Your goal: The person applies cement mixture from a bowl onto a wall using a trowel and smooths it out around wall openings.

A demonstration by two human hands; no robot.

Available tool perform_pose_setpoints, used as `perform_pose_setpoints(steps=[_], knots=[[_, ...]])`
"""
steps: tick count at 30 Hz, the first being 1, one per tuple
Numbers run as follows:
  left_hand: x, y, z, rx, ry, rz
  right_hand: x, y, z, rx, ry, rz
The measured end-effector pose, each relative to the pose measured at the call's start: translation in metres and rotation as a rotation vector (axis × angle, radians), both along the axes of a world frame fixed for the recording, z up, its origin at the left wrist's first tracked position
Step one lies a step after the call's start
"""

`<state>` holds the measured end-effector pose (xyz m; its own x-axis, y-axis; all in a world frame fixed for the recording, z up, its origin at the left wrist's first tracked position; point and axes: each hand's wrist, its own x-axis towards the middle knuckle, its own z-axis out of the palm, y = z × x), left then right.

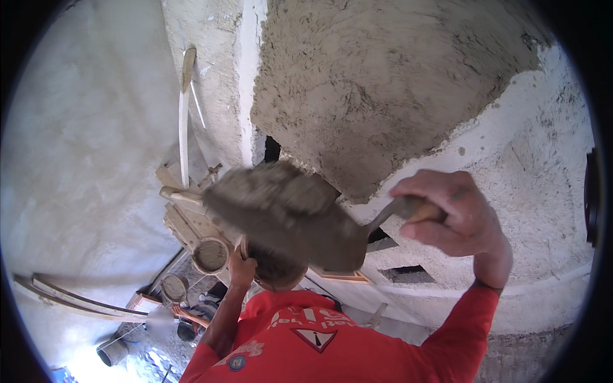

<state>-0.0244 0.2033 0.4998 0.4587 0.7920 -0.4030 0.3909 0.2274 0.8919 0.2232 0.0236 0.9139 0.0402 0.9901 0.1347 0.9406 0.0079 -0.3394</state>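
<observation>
My right hand [453,210] is wrapped round the wooden handle of a trowel [338,246], raised in front of the wall. A thick heap of wet grey mortar [274,188] lies on the blade, slightly smeared by motion. Lower down, my left hand [242,267] is closed on the edge of a round bucket [281,281] with mortar in it. The trowel hides part of that bucket. Beyond the trowel, a broad patch of fresh, rough plaster [383,76] covers the wall.
Wooden planks [185,226] at the left carry another bucket of mortar [211,255]. A long wooden straightedge [184,127] leans upright against the wall. Below stand a further bucket [174,288] and a co-worker's arm [191,315]. Dark rectangular holes [408,274] open in the wall.
</observation>
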Motion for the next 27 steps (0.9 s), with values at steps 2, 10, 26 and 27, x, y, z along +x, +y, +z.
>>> perform_pose_setpoints(steps=[2,10,26,27], knots=[[-0.006,-0.014,-0.018,0.228,-0.106,-0.005,0.005,0.005,-0.010,-0.064,0.195,0.206],[0.006,-0.064,0.012,0.003,-0.109,0.000,0.122,-0.079,-0.005,0.636,0.131,-0.824],[0.041,-0.094,0.039,0.182,-0.203,-0.098,0.021,-0.085,-0.247,-0.550,-0.625,-0.098],[0.042,-0.092,0.044,0.183,-0.199,-0.104,0.022,-0.079,-0.253,-0.563,-0.670,-0.107]])
